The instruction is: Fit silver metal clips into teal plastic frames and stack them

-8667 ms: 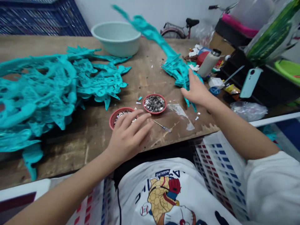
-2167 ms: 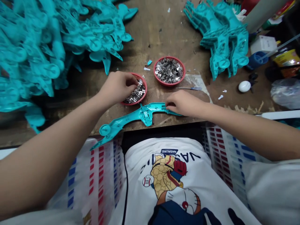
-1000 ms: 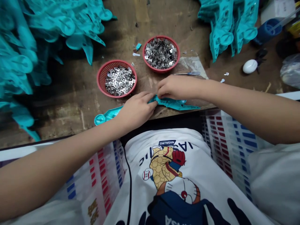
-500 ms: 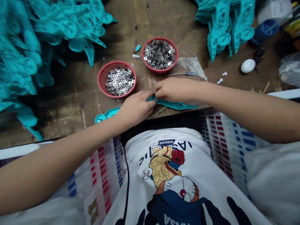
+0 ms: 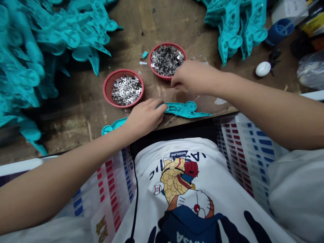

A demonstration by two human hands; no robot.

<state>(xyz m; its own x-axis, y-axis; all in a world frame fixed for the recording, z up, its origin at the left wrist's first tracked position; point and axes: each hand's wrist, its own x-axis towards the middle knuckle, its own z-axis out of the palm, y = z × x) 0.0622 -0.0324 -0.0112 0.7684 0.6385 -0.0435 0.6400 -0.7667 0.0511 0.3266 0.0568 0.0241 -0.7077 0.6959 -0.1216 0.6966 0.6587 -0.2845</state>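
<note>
Likely light and stiff, the plastic part along the near edge of the worktop suits holding mid-length, where the left hand has its grip folded over it; the right hand, near the far basket, is too blurred to tell its grip.

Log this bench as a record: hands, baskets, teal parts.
Left hand: curled over the middle of a teal part
Right hand: blurred, by the far red basket; grip unclear
Near red basket: holds small metal pieces, as the far one does
Left pile: teal, heaped
Right stack: teal, near a blue cup
</note>
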